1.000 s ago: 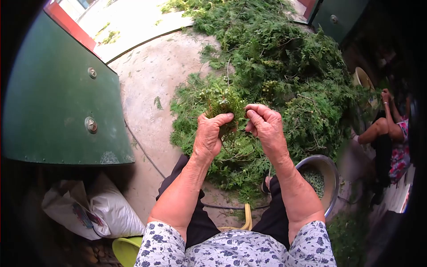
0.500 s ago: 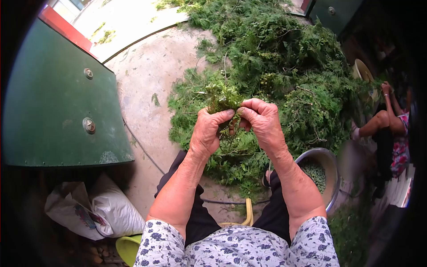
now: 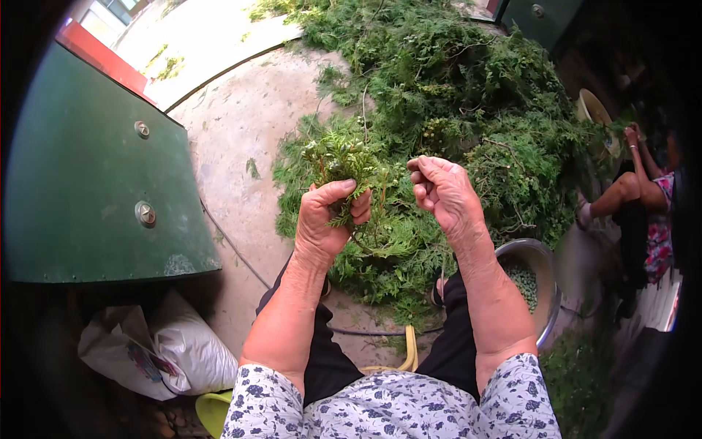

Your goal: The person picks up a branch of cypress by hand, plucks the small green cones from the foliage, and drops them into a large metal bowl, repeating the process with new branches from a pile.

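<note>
My left hand (image 3: 324, 222) is closed around a leafy evergreen sprig (image 3: 342, 155), its thumb pressed across the stems. Small pale green cones show among the sprig's tips. To the right and apart from it, my right hand (image 3: 451, 196) has its fingers curled in and the thumb against them; whatever lies in that pinch is too small to name. Both hands are above a large pile of cut evergreen branches (image 3: 512, 164). Beside my right forearm stands a metal basin (image 3: 553, 296) with many small green cones (image 3: 522, 284) in it, partly hidden by the arm.
A green metal door panel (image 3: 88, 183) stands at the left, with white sacks (image 3: 194, 351) and a yellow-green container (image 3: 212, 411) below it. A dark cable (image 3: 241, 252) crosses the concrete floor. On the right, another person (image 3: 654, 197) sits near a pale bucket (image 3: 594, 106).
My right hand has come away from the sprig and moved to the right, its fingers still pinched. My left hand has shifted slightly left and down with the sprig.
</note>
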A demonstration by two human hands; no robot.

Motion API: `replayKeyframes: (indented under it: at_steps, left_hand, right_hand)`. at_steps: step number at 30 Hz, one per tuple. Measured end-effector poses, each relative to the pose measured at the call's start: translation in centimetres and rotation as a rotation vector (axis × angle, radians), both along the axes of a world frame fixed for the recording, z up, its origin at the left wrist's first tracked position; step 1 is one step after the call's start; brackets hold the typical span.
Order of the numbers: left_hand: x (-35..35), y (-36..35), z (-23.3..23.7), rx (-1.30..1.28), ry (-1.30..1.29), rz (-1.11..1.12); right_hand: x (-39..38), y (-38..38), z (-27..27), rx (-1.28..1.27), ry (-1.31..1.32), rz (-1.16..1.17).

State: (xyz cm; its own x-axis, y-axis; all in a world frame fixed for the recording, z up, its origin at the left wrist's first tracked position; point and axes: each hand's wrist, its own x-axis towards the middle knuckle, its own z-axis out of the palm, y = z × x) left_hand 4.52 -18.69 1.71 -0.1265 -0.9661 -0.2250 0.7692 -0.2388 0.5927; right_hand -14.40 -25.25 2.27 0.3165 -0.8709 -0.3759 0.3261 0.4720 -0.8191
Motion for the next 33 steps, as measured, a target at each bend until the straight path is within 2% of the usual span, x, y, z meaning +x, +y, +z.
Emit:
replayKeyframes:
  at_steps: [2,5,7,12,14,18,19,21,24,28,30,33]
  left_hand:
    - [0.0,-0.1,0.1,-0.008,0.002,-0.009]
    - [0.1,0.0,0.1,0.010,0.016,0.006]
    - [0.0,-0.1,0.0,0.060,-0.069,0.057]
    - [-1.0,0.2,1.3,0.096,-0.168,0.164]
    - [-1.9,0.1,1.8,-0.005,-0.264,0.216]
    - [-1.9,0.0,1.1,-0.004,-0.238,0.142]
    - [-2.0,-0.1,1.2,-0.004,-0.239,0.143]
    - [-2.0,-0.2,1.3,0.019,-0.219,0.164]
    - [-1.6,-0.1,1.1,0.051,-0.272,0.121]
    - [-1.8,-0.1,1.3,0.060,-0.313,0.147]
    - [-1.7,0.0,1.6,0.037,-0.294,0.068]
    - [-1.6,0.0,1.7,0.069,-0.336,0.023]
  right_hand:
    - [1.2,0.9,0.3,0.137,0.119,0.074]
    - [1.9,1.3,0.3,0.194,-0.009,0.152]
    - [2.3,1.7,0.9,0.033,-0.108,0.202]
    - [2.9,2.7,1.0,-0.088,-0.009,0.142]
    - [3.5,3.1,1.2,-0.331,0.271,0.088]
    - [3.8,3.1,0.4,-0.509,0.363,0.001]
    - [3.6,3.1,0.7,-0.510,0.363,0.001]
    - [3.2,3.2,1.8,-0.313,0.145,0.050]
    - [2.8,3.0,1.9,-0.240,0.140,0.101]
    - [2.7,2.8,2.3,-0.278,0.184,0.123]
    - [2.6,2.6,2.1,-0.396,0.308,0.137]
    - [2.4,2.5,1.6,-0.352,0.248,0.139]
